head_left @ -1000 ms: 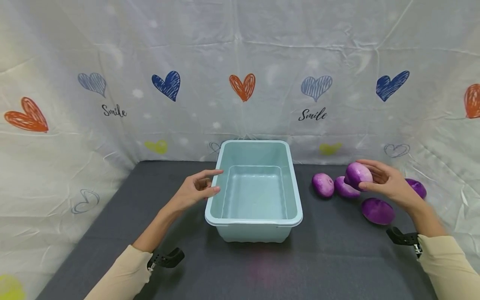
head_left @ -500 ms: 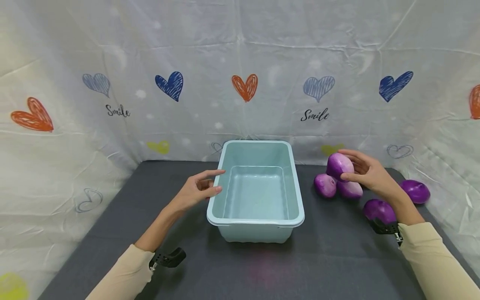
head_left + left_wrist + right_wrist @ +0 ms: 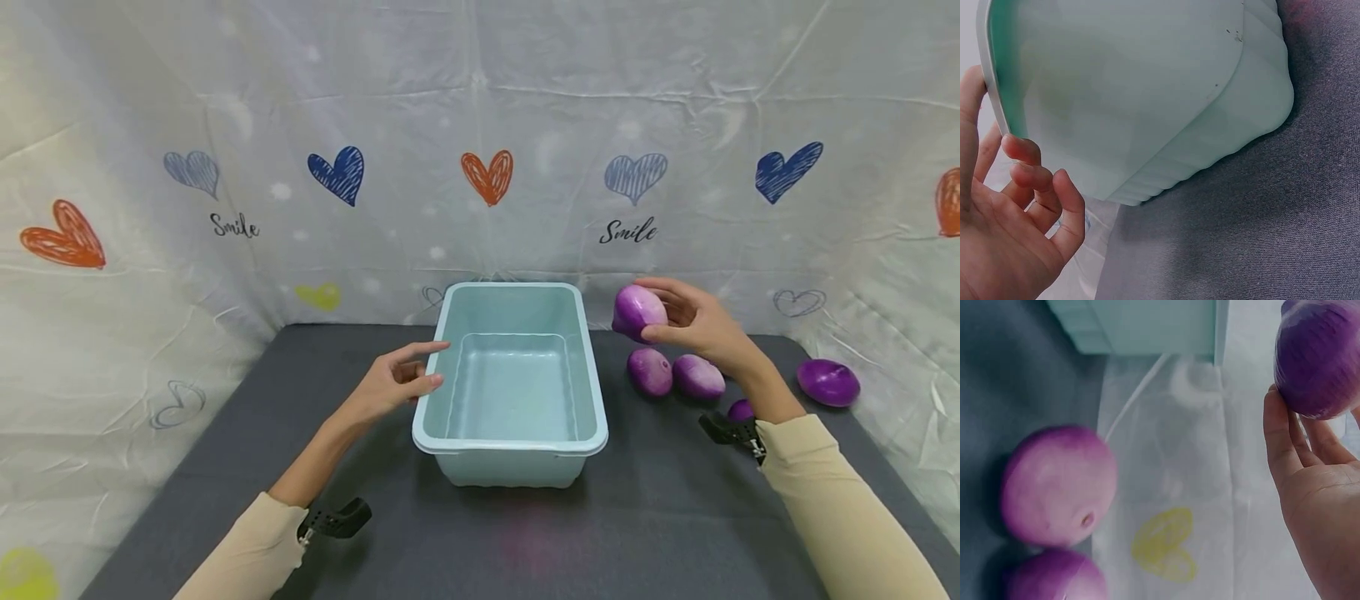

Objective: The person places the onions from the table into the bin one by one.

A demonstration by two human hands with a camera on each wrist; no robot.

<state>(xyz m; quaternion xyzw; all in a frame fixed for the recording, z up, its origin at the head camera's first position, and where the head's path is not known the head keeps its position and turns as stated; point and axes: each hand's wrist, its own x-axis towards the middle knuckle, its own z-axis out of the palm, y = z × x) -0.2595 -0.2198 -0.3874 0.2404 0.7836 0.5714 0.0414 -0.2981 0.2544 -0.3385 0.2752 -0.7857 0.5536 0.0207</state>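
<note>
A red onion (image 3: 637,313) is pinched between the thumb and fingers of my right hand (image 3: 693,321), held above the table just right of the basin. In the right wrist view the same onion (image 3: 1319,359) rests against the fingertips. My left hand (image 3: 390,383) holds the left rim of a light blue plastic basin (image 3: 517,446). The left wrist view shows its other fingers (image 3: 1069,212) curled under the rim by the outer wall. Below my right hand two onions lie side by side, one paler (image 3: 650,372) and one (image 3: 699,377) to its right.
Another onion (image 3: 828,382) lies by the table's right edge. My right wrist partly hides one more onion (image 3: 740,410). The basin stands mid-table with nothing in it. A white curtain (image 3: 405,233) with printed hearts hangs behind the dark grey table (image 3: 480,542).
My right hand has carried the onion leftward and up, from above the other onions to near the basin's right rim. The left hand stays at the basin's rim.
</note>
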